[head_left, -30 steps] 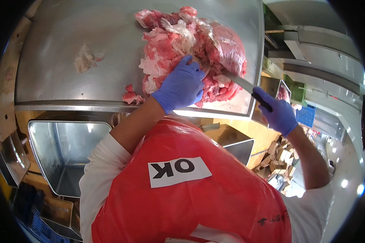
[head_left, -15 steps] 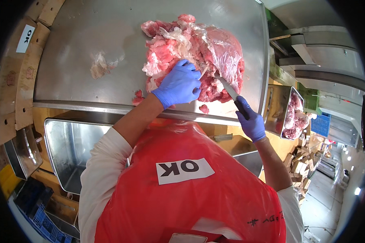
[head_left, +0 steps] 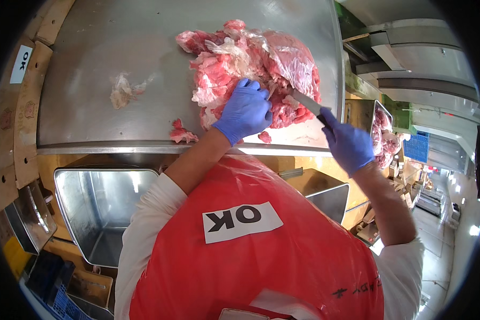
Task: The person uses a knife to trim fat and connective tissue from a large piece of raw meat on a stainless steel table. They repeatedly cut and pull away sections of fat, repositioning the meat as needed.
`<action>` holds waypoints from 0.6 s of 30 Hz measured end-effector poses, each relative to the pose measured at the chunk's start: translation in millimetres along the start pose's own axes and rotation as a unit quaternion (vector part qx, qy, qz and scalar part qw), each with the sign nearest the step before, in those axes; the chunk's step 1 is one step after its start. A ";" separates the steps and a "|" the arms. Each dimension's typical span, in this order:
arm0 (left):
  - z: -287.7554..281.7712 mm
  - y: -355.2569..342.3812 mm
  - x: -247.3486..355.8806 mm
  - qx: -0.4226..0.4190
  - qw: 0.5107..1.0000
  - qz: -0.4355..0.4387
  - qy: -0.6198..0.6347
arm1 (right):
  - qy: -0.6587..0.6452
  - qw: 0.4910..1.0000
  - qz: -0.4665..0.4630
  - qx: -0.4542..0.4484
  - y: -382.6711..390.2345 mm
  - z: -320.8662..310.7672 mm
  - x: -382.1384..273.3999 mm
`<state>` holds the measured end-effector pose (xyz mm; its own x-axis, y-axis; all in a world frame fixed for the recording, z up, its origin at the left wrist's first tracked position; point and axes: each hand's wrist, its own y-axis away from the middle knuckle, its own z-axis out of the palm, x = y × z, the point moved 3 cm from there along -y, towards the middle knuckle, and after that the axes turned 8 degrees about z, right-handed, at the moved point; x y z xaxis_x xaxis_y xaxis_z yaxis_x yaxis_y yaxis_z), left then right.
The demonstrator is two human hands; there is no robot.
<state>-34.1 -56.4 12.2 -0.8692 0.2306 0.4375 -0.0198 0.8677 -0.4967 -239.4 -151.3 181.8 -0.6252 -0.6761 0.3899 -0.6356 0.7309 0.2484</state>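
A large pile of raw pink meat (head_left: 261, 64) lies on the steel table (head_left: 117, 48). My left hand (head_left: 245, 111), in a blue glove, presses down on the near side of the pile. In my right hand (head_left: 346, 144), also gloved in blue, is a knife (head_left: 304, 101) whose blade enters the meat from the right, just beside my left fingers. A small red scrap (head_left: 181, 133) sits at the table's front edge, and a pale fat trimming (head_left: 122, 89) lies apart to the left.
An empty steel bin (head_left: 101, 208) stands below the table at left, another steel bin (head_left: 325, 194) at right. A container of meat pieces (head_left: 384, 138) sits to the right. Cardboard (head_left: 16, 106) lines the left side. My red apron fills the foreground.
The view shifted so the table sits further left. My right hand with the knife stays at the pile's right side, and my left hand keeps its hold on the meat.
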 end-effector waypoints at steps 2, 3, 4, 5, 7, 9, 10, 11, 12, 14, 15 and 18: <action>4.5 -2.7 2.0 0.018 1.000 0.015 0.000 | -0.034 0.997 0.026 0.061 13.3 57.4 11.0; 6.7 -3.3 2.4 0.024 0.999 0.024 0.000 | -0.062 0.992 0.028 0.104 16.0 84.5 18.0; 8.0 -2.3 1.9 0.020 1.000 0.018 -0.001 | -0.089 0.988 0.028 0.122 15.2 102.3 17.3; 8.0 -2.4 1.0 0.017 1.000 0.013 -0.002 | -0.117 0.983 0.029 0.141 13.9 115.3 16.1; 7.6 -3.5 -1.0 0.003 1.000 0.008 -0.005 | -0.185 0.965 0.022 0.185 10.1 133.3 11.8; 6.7 -5.0 -2.6 -0.018 1.000 0.008 -0.007 | -0.229 0.954 0.035 0.189 9.9 156.8 7.2; 7.8 -4.9 -5.1 -0.011 1.000 0.010 -0.011 | -0.250 0.948 0.038 0.193 6.4 159.1 4.2; 9.5 -3.9 -7.0 -0.003 1.000 0.012 -0.016 | -0.278 0.947 0.070 0.143 6.1 160.9 1.4; 10.7 -3.0 -9.1 0.004 1.000 0.013 -0.021 | -0.296 0.941 0.072 0.149 4.3 165.1 -0.6; 10.6 -4.3 -9.0 -0.004 1.000 0.017 -0.017 | -0.328 0.928 0.080 0.158 4.8 177.7 -4.8; 10.5 -4.6 -8.7 -0.009 1.000 0.018 -0.015 | -0.338 0.924 0.088 0.157 6.2 183.9 -7.7; 13.1 -3.7 -7.5 -0.007 1.000 0.022 -0.018 | -0.352 0.904 0.087 0.229 5.5 202.9 -17.8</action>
<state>-34.0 -67.0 1.0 -0.8861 0.2537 0.3879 0.0263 0.8631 -0.5044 -323.6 -154.1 -3.7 -0.7645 -0.5640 -0.3122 -0.5204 0.8258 -0.2175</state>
